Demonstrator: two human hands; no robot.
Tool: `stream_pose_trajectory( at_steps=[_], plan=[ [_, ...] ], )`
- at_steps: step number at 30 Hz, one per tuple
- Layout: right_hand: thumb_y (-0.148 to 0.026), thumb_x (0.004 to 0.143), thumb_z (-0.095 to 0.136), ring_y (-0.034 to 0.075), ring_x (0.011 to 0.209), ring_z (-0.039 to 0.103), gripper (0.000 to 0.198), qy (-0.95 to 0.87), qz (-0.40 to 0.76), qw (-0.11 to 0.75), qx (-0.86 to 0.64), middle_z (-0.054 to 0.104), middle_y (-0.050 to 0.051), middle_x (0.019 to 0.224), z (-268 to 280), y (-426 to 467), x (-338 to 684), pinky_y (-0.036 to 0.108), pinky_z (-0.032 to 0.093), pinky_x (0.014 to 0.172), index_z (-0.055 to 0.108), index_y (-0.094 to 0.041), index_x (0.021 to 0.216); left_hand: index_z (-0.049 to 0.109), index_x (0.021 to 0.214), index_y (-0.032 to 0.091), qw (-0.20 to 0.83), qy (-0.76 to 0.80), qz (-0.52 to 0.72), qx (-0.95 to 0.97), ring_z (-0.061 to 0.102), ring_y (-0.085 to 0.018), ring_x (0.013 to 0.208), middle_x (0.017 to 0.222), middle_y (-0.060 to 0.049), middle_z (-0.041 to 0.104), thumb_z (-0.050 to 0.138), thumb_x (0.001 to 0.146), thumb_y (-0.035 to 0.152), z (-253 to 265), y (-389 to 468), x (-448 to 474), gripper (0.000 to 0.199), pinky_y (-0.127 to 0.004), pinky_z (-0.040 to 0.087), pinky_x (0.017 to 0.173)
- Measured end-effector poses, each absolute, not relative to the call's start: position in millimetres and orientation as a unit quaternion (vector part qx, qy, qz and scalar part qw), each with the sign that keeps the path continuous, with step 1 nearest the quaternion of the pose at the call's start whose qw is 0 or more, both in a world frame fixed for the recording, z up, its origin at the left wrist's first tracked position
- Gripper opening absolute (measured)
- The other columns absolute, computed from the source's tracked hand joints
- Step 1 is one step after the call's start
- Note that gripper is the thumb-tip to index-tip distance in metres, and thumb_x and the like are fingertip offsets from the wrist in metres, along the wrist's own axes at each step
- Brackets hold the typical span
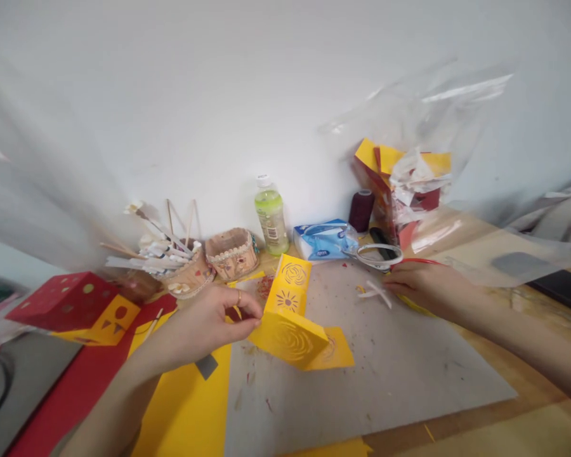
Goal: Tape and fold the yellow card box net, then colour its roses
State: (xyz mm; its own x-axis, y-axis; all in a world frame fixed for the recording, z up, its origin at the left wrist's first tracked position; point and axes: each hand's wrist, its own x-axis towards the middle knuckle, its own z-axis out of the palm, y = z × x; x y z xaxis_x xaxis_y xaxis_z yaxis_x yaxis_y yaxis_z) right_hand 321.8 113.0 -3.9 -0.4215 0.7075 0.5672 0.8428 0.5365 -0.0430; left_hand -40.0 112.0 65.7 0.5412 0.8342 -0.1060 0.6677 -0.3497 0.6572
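My left hand [226,314], with a ring on one finger, pinches the left edge of a folded yellow paper piece [290,339]. That piece stands partly upright in several panels, with flower and sunburst patterns cut through it. At the right, my right hand [413,282] is closed low over the grey work mat [390,374]; what its fingers hold, if anything, is hidden. A thin red item [423,261] shows just behind that hand. Beside its fingertips lie crossed white strips [378,292] and a roll of tape [379,255].
Along the wall stand a basket of white sticks [188,273], a second basket [233,257], a bottle [271,219], a tissue pack [323,240], dark thread [361,211] and a clear bag of paper scraps [409,184]. A red-and-yellow paper box [66,304] sits left, near yellow sheets [190,406].
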Motion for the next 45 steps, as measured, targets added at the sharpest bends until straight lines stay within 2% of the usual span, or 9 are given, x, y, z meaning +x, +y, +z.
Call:
stream_pose_trajectory(
  at_steps=[3, 7, 11, 22, 28, 32, 35, 39, 45],
  plan=[
    [-0.033, 0.086, 0.044, 0.016, 0.05, 0.059, 0.03, -0.843, -0.204, 0.145, -0.476, 0.063, 0.001, 0.061, -3, 114, 321, 0.025, 0.035, 0.038, 0.063, -0.023, 0.066, 0.065, 0.072, 0.021, 0.346, 0.452, 0.109, 0.815, 0.058, -0.013, 0.069, 0.075, 0.002, 0.065, 0.052, 0.073, 0.021, 70, 109, -39, 0.013, -0.021, 0.044, 0.063],
    [-0.026, 0.087, 0.04, 0.02, 0.061, 0.063, 0.026, -0.802, -0.29, 0.206, -0.48, 0.068, 0.008, 0.089, 5, 100, 304, 0.028, 0.038, 0.041, 0.058, -0.019, 0.106, 0.064, 0.071, 0.019, 0.364, 0.464, 0.081, 0.803, 0.054, -0.011, 0.061, 0.067, 0.003, 0.062, 0.051, 0.073, 0.021, 75, 107, -35, 0.013, -0.019, 0.041, 0.055],
    [-0.013, 0.088, 0.038, 0.02, 0.086, 0.063, 0.031, -0.876, -0.267, 0.268, -0.301, 0.069, 0.006, 0.095, 17, 77, 270, 0.032, 0.05, 0.066, 0.052, -0.02, 0.115, 0.063, 0.069, 0.018, 0.4, 0.451, 0.079, 0.794, 0.05, -0.009, 0.057, 0.062, 0.004, 0.057, 0.051, 0.072, 0.019, 74, 107, -31, 0.012, -0.018, 0.038, 0.053],
    [-0.011, 0.091, 0.028, 0.017, 0.082, 0.061, 0.032, -0.919, -0.191, 0.313, -0.147, 0.068, 0.007, 0.087, 12, 80, 228, 0.029, 0.05, 0.06, 0.056, -0.013, 0.107, 0.068, 0.088, 0.021, 0.498, 0.371, 0.055, 0.782, 0.062, -0.013, 0.073, 0.083, -0.001, 0.069, 0.051, 0.078, 0.02, 60, 132, -43, 0.019, -0.024, 0.048, 0.069],
    [-0.011, 0.092, 0.027, 0.017, 0.082, 0.062, 0.033, -0.928, -0.148, 0.32, -0.12, 0.068, 0.008, 0.086, 11, 86, 228, 0.03, 0.05, 0.061, 0.056, -0.011, 0.107, 0.062, 0.098, 0.014, 0.268, 0.524, 0.213, 0.78, 0.062, -0.019, 0.083, 0.093, -0.008, 0.067, 0.049, 0.082, 0.033, 21, 173, -24, 0.028, -0.031, 0.046, 0.078],
    [-0.011, 0.091, 0.03, 0.018, 0.082, 0.061, 0.031, -0.933, -0.131, 0.316, -0.108, 0.068, 0.009, 0.086, 12, 84, 226, 0.03, 0.05, 0.062, 0.057, -0.01, 0.105, 0.052, 0.117, 0.012, 0.214, 0.559, 0.238, 0.765, 0.058, -0.028, 0.097, 0.106, -0.015, 0.062, 0.063, 0.072, 0.04, -4, 198, 0, 0.055, -0.039, 0.041, 0.084],
    [-0.012, 0.092, 0.027, 0.018, 0.082, 0.062, 0.033, -0.936, -0.118, 0.315, -0.105, 0.068, 0.009, 0.086, 12, 83, 227, 0.03, 0.05, 0.062, 0.056, -0.01, 0.106, 0.059, 0.108, 0.013, 0.228, 0.549, 0.238, 0.768, 0.061, -0.027, 0.086, 0.091, -0.011, 0.067, 0.068, 0.065, 0.024, -15, 210, 9, 0.045, -0.036, 0.043, 0.079],
    [-0.011, 0.092, 0.03, 0.016, 0.077, 0.062, 0.029, -0.919, -0.1, 0.34, -0.171, 0.068, 0.007, 0.083, 9, 88, 228, 0.028, 0.049, 0.061, 0.055, -0.015, 0.104, 0.059, 0.111, 0.013, 0.267, 0.515, 0.274, 0.767, 0.061, -0.018, 0.075, 0.093, -0.008, 0.066, 0.059, 0.069, 0.007, -15, 207, 9, 0.042, -0.027, 0.046, 0.069],
    [-0.011, 0.086, 0.045, 0.012, 0.071, 0.062, 0.017, -0.865, 0.011, 0.413, -0.287, 0.066, 0.005, 0.079, 10, 102, 223, 0.022, 0.049, 0.059, 0.058, -0.019, 0.092, 0.069, 0.09, 0.016, 0.321, 0.441, 0.342, 0.765, 0.059, -0.014, 0.073, 0.087, -0.005, 0.064, 0.057, 0.078, 0.02, 5, 171, 4, 0.017, -0.023, 0.046, 0.064]
  ],
)
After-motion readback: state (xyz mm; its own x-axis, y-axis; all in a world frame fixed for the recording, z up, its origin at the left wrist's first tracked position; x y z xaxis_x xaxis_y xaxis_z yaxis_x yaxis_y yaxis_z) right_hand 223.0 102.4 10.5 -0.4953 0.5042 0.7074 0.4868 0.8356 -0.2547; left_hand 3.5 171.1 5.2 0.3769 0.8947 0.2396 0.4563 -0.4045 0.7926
